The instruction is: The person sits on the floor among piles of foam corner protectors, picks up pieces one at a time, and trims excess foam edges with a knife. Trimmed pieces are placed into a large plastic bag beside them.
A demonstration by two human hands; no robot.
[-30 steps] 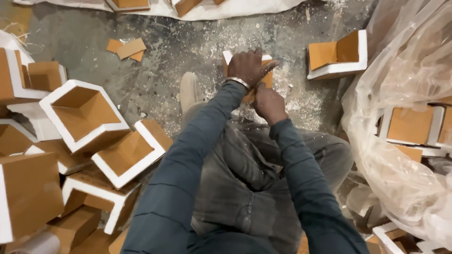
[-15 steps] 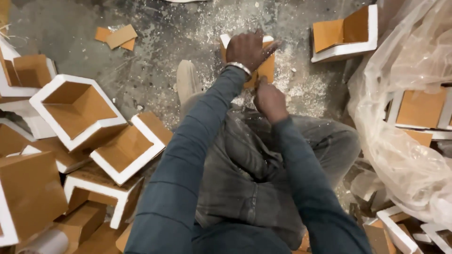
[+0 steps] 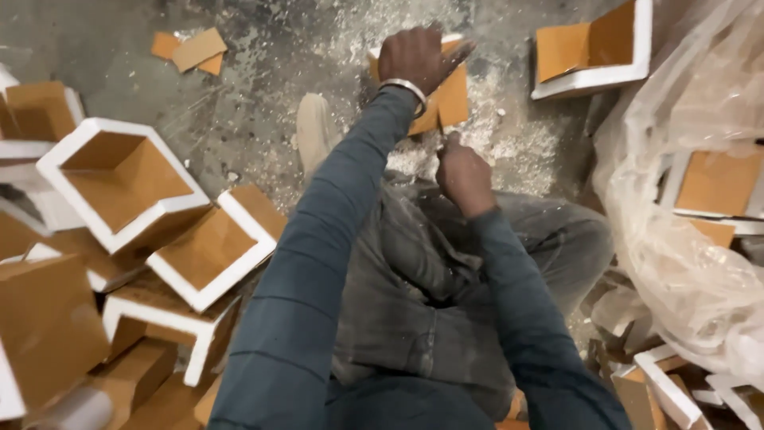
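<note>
Two hands were at work over one piece, and near the body the right hand [image 3: 464, 177] was curled tight, its grip closed around something thin, perhaps a small blade or scraper, though too little of it showed to say. Just beyond, the left hand [image 3: 415, 57] with a metal bracelet [image 3: 404, 86] at the wrist pressed down on the brown-faced foam piece [image 3: 447, 99], its grip clamped over the top edge, holding the piece upright on the floor [image 3: 239, 119] between the knees. The risk looked plain: if the hidden tool slipped off the edge it would run straight toward the left wrist, since the two hands sat so near. The white crumbs [image 3: 493, 151] under the piece could let it skid as well. The left arm covered much of the piece, so its shape stayed unclear. Farther left, stacked foam corner blocks [image 3: 119, 187] leaned on each other and might topple; at right a plastic sheet [image 3: 684, 263] veiled more blocks, and another block [image 3: 593, 52] lay at the far edge.
</note>
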